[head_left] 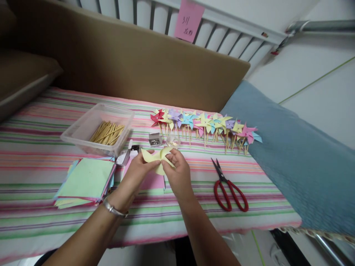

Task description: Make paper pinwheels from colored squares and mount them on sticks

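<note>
Between both hands is a pale yellow paper pinwheel [151,156], its points curled in toward the middle. My left hand [138,168] pinches it from the left, with the thumb near the centre. From the right, my right hand [179,173] grips it too, thumb at the centre and fingers curled behind. Just below the hands lies a sheet of pink paper [152,182]. Beyond them stand a small open box of metal pins [155,140] and a small clear round dish [173,140] with tiny pieces in it.
A clear plastic bin [80,127] holds many wooden sticks [107,133]. Stacked coloured paper squares [87,177] lie at left, red-handled scissors [222,181] at right. Finished pinwheels [205,122] line the back, before a cardboard panel [138,62]. Small opened boxes [123,158] sit near my left hand.
</note>
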{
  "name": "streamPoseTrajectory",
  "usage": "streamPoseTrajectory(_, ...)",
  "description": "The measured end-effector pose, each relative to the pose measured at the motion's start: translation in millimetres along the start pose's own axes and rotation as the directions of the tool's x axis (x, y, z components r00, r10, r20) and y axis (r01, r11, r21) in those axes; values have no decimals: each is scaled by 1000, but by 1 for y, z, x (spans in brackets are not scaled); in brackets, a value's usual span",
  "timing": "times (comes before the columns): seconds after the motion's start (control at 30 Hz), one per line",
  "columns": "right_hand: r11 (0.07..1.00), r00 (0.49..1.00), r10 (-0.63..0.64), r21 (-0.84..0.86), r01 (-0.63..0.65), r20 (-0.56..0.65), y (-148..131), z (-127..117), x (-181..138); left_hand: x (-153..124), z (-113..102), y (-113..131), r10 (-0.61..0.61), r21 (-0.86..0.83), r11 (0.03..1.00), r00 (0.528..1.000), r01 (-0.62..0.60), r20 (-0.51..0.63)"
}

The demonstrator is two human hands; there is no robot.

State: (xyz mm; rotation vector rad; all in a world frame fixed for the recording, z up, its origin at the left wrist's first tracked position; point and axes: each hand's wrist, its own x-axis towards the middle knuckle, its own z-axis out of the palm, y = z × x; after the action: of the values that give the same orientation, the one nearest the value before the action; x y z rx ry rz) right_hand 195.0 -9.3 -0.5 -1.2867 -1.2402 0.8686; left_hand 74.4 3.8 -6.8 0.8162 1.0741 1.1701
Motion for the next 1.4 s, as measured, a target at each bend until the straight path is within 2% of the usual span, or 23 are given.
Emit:
streamPoseTrajectory(0.1,996,999,41,78,-40,-13,1,2,1,-2,2,0,-36,-107,993,997,43,70)
streamPoseTrajectory(0.27,979,993,122,165,-121,5,0,4,1,-3,2,4,-47,-102,994,998,50,32)
streamPoseTrajectory(0.4,971,992,118,203,-126,50,0,5,1,-2,0,5,-46,-63,997,999,45,-11)
streamPoseTrajectory(0.63,967,979,143,189,-170,148,3,5,1,1,-9,13,-58,-34,998,998,57,-32)
streamPoseTrajectory(0.83,980,976,99,153,-129,192,1,5,0,3,-16,23,-97,-66,994,993,93,-63)
streamPoseTrajectory(0.93,995,985,39,81,-54,169,0,4,-1,4,-20,23,-94,-80,993,995,90,-47)
streamPoseTrajectory(1.0,998,986,-64,-5,65,154,-1,2,-2,4,-22,23,-86,-91,992,996,83,-25)
streamPoseTrajectory(1.1,945,942,-266,-138,297,202,-2,-2,-3,5,-23,25,-82,-103,991,997,81,-13)
streamPoseTrajectory(1.17,899,905,-343,-191,394,252,-2,-5,-4,4,-23,27,-84,-115,990,996,84,-3)
streamPoseTrajectory(1.4,875,868,-339,-217,433,364,5,-9,-2,5,-26,29,-102,-136,985,994,106,31)
